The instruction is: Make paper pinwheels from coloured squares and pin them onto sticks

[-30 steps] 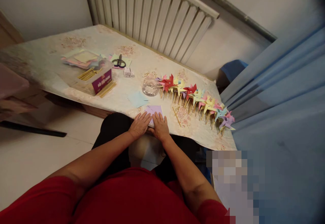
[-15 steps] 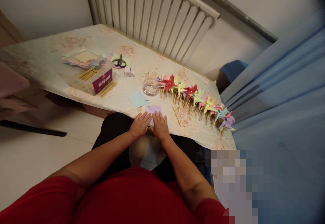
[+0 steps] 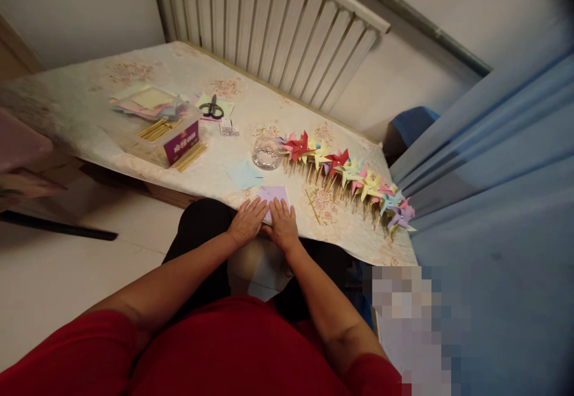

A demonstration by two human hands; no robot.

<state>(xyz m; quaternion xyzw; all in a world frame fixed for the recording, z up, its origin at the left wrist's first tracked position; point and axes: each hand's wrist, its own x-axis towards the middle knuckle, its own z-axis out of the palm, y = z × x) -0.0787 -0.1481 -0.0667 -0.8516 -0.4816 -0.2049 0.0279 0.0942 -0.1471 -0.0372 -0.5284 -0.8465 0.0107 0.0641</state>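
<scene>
On a flowered table (image 3: 219, 165), apparently finished pinwheels (image 3: 348, 170) stand in a row, while a purple paper (image 3: 276, 193), flat and unmounted, lies at the near edge under the left hand (image 3: 247, 221) and right hand (image 3: 283, 224), fingers outstretched.

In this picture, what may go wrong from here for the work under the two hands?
The purple paper lies at the near edge of the table, under the fingers of the left hand and right hand; it might crease or slip over.

The single loose stick lies beside the right hand, so a sideways sweep could knock it.

The clear round container sits close to the row of pinwheels; a bump might disturb both.
</scene>
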